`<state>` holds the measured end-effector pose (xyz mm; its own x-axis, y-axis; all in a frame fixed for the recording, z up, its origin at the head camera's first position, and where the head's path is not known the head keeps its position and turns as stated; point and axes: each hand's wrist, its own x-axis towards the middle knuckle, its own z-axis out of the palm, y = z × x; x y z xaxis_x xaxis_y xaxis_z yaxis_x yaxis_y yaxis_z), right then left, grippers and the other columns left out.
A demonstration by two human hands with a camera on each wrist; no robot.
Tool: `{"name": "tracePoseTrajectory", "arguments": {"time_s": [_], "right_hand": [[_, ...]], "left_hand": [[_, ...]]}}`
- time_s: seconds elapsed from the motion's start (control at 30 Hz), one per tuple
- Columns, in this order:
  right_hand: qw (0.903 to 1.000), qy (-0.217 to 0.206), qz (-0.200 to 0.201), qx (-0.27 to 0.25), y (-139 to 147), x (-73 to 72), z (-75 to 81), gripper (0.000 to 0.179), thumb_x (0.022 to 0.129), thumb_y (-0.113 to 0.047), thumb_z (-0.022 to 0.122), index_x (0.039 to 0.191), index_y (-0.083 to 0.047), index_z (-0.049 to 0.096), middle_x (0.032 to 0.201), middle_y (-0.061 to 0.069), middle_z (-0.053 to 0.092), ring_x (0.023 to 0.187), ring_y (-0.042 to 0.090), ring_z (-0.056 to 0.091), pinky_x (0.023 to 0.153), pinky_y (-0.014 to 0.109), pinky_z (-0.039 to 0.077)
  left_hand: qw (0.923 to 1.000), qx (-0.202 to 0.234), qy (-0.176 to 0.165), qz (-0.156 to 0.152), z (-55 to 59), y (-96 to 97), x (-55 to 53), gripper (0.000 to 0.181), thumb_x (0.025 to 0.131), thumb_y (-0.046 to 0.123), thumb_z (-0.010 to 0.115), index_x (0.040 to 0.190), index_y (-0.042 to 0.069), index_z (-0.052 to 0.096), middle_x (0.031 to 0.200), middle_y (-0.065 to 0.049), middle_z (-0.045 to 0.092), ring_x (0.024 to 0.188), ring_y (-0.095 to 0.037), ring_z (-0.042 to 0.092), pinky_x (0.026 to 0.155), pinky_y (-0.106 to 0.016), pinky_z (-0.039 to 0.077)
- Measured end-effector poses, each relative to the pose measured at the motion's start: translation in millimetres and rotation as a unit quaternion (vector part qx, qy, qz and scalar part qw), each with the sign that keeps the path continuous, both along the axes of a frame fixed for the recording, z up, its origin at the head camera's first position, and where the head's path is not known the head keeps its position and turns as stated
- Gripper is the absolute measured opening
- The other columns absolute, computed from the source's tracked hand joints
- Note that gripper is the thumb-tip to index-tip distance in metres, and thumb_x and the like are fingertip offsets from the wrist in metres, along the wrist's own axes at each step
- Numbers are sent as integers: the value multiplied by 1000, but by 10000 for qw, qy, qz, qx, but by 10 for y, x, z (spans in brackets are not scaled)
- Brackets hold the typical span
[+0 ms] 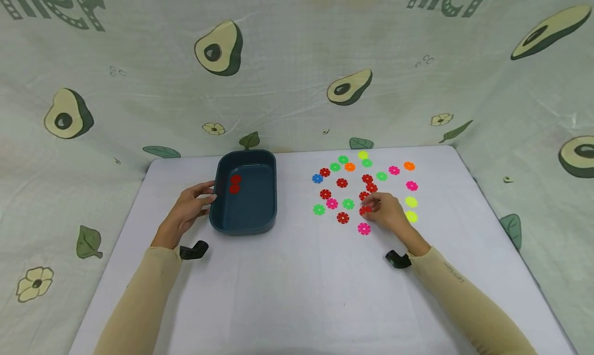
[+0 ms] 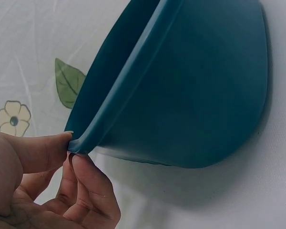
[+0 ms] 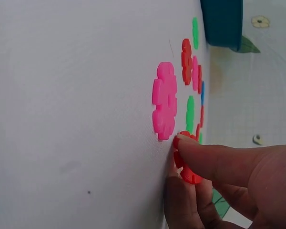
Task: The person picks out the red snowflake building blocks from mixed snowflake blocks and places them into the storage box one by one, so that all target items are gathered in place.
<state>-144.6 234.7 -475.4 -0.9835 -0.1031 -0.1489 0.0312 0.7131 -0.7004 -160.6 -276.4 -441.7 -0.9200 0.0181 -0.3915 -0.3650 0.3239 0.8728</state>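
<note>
My left hand [image 1: 189,205] pinches the rim of a dark teal plastic basin [image 1: 243,210] at its left side; in the left wrist view the thumb lies over the lip with fingers beneath. Two red notched discs [image 1: 235,184] lie inside the basin. To the right, my right hand [image 1: 384,210] is among scattered flower-shaped plastic discs. Between its thumb and fingers it pinches a red disc [image 3: 189,177], close over the white tabletop. Near that hand lie a pink disc [image 3: 165,101] and several other red discs [image 1: 343,218].
Green discs [image 1: 348,204], yellow discs [image 1: 411,202], orange discs [image 1: 409,166] and a blue disc [image 1: 317,179] are spread over the right half of the white table [image 1: 297,293]. An avocado-print cloth [image 1: 287,51] hangs behind. Black wrist mounts [image 1: 194,250] sit at both cuffs.
</note>
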Motion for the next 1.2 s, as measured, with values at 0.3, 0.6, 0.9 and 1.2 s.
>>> {"name": "tracePoseTrajectory", "arguments": {"time_s": [0.3,0.6,0.9,1.2], "right_hand": [[9997,-195,111,-95,4,-3,59,21,92,3,77,112,7,74,101,19,70,93,32,66,80,38,57],[9980,-53,402,-492,-66,-50,139,23,93,0,75,116,6,74,105,20,72,92,30,66,78,31,56],[9959,95,605,-663,-299,-132,241,21,93,3,74,114,5,76,105,19,73,93,31,65,77,29,55],[9907,-4,785,-1110,-619,-233,365,24,95,2,73,119,6,74,114,23,71,101,36,67,75,25,57]], "left_hand": [[10000,73,7,2,-7,-7,5,61,110,11,56,167,9,32,144,-12,43,103,-10,53,82,-24,52],[9999,107,59,-39,-18,-19,-1,61,110,11,56,167,8,32,142,-11,43,105,-11,53,83,-24,52],[9999,107,41,-53,-40,-40,-12,61,110,12,56,167,9,32,139,-8,44,105,-10,53,83,-24,52],[9999,158,8,11,-40,-29,-23,61,110,10,56,167,10,33,142,-9,43,102,-10,53,81,-24,52]]}}
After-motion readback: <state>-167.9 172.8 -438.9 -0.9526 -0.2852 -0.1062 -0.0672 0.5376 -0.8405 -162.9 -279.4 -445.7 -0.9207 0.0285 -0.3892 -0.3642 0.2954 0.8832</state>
